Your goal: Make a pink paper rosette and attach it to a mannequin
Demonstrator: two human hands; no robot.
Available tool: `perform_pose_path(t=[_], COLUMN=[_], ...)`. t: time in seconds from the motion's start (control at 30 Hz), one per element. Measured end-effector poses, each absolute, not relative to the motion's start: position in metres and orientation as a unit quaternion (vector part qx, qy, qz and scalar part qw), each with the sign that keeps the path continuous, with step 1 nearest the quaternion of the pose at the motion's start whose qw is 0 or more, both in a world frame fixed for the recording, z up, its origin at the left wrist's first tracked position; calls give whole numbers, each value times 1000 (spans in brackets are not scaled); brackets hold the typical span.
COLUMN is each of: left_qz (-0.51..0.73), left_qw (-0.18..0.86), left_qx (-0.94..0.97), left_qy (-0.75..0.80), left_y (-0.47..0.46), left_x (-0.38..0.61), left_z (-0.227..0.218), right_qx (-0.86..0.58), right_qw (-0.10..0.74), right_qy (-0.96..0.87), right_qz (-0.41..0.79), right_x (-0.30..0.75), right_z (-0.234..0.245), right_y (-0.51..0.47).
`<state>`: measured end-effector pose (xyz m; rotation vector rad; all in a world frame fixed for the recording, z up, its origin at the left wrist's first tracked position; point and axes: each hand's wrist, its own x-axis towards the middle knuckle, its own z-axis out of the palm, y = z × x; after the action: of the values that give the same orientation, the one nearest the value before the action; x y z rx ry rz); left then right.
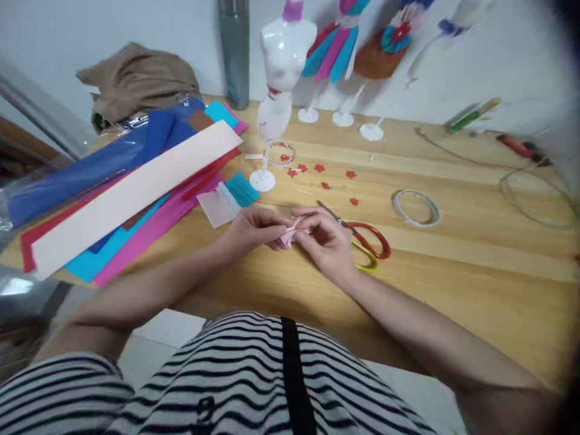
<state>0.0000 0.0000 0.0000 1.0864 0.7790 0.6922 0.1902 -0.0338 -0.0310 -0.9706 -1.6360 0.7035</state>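
My left hand (255, 229) and my right hand (327, 240) meet over the wooden table (475, 284), both pinching a small folded piece of pale pink paper (292, 234) between fingertips. Just right of my right hand lie red-and-yellow-handled scissors (368, 240), blades pointing up-left. A white and a teal folded paper piece (229, 198) lie just above my left hand. Small red paper flowers (319, 168) are scattered farther back.
Long sheets of coloured paper (127, 199) are stacked at the left. A white mini mannequin on a stand (280, 84), dressed mannequins (344, 48), a metal cylinder (234, 48), a tape ring (415, 208), brown cloth (136, 78) and wire loops (534, 193) stand around.
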Motion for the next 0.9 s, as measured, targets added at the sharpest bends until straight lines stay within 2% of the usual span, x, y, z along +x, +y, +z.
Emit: perform_pose_path(t=[0.37, 0.53, 0.67, 0.77, 0.9], left_qz=[311, 300, 296, 308, 326], left_qw=[723, 708, 685, 620, 440], left_qx=[502, 527, 561, 628, 740], left_qy=[358, 363, 359, 355, 391], left_y=[-6, -4, -4, -7, -7], left_x=[3, 1, 0, 1, 0], left_z=[4, 4, 3, 3, 4], right_qx=[-410, -392, -394, -395, -399], right_qw=[515, 487, 499, 506, 512], right_qy=[-686, -730, -720, -712, -704], right_qz=[310, 278, 277, 285, 289], right_x=[187, 189, 189, 188, 190], right_z=[-34, -30, -26, -26, -27], right_y=[-35, -33, -31, -32, -33])
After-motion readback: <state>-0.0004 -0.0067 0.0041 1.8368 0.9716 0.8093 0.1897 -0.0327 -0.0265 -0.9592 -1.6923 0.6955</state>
